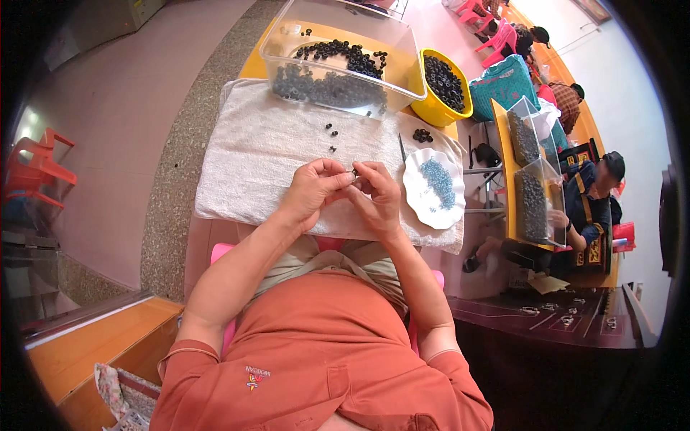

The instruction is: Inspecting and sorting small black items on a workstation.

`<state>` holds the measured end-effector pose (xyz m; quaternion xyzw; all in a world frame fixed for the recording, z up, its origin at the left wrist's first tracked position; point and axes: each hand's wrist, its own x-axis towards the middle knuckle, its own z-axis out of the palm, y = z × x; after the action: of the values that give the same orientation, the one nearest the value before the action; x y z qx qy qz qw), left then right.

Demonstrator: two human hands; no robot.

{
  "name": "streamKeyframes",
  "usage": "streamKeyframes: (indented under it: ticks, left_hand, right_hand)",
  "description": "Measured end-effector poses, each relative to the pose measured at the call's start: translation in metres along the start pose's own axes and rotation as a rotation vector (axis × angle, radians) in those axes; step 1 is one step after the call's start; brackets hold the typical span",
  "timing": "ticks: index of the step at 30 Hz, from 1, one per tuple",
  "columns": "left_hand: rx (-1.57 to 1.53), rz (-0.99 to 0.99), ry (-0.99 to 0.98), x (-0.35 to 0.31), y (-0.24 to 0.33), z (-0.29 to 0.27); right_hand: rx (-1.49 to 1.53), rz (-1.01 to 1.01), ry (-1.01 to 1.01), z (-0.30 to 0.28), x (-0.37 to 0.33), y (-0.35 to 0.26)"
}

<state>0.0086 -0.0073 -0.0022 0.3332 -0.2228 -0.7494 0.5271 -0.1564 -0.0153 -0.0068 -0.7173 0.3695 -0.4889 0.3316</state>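
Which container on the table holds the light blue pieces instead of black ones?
The white scalloped plate, just right of the right hand. The clear tub and yellow bowl hold dark rings.

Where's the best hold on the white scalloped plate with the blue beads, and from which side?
Probably pinch the white plate at its bare near rim, coming from the person's side under the right hand. The blue beads are heaped in its middle, so keep it level; the yellow bowl crowds its far side.
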Motion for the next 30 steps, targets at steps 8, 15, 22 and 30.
streamKeyframes:
  ticks: [8,15,22,30]
  left_hand:
    - [-0.027,-0.007,-0.033,0.003,-0.003,-0.002]
    - [-0.010,-0.026,-0.032,0.002,-0.001,-0.002]
    - [0.041,0.004,-0.058,0.001,-0.002,-0.001]
    - [0.017,0.029,-0.073,0.001,-0.004,-0.002]
  right_hand:
    - [-0.108,-0.080,0.068,0.003,0.000,0.005]
    - [-0.050,-0.027,0.078,0.000,0.000,0.000]
    - [-0.055,-0.047,0.068,-0.003,-0.001,0.002]
    - [-0.216,-0.131,0.043,-0.005,0.006,-0.009]
